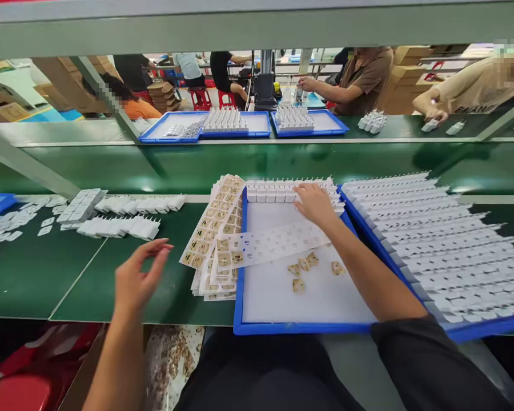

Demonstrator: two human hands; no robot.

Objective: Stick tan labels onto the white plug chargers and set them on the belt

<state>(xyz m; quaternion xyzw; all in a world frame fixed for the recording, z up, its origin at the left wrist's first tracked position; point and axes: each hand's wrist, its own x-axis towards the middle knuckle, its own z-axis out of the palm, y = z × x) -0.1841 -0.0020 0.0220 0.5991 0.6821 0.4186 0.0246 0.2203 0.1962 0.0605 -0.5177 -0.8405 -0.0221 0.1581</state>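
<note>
Green flat-topped table point(89, 285) carries everything within reach

Right side: blue-rimmed tray point(488, 329), filled with close-set rows of white blocks, thin pins along the rows

Front of the body: second blue-rimmed tray with a pale floor point(304, 328), mostly bare in the middle

Against its left wall: fanned stack of pale sheets bearing tan square pieces point(216, 222). Likely thin, light and flexible; would hold best by a corner or edge, and the fan may slide if pushed

Across the tray: translucent, mostly stripped sheet point(278, 245), a few tan squares left at its left end, passing behind the right forearm. Expect it to be floppy

Left hand point(141, 271): above the table, left of the stack, grip open, thumb and fingers parted, nothing held

Right hand point(314, 202): over the row of boxy white plastic blocks point(272, 195) at the far end of the tray, fingers at their tops; cannot tell whether its grip is closed on one

Handling of the blocks, judged by look: light, stiff, smooth, perhaps a little slippery. Best held by the flat side walls, clear of the pins, which could bend

Smallest: loose tan squarish pieces point(298, 285) on the tray floor; probably thin and easily creased, so lift by the rim
</note>
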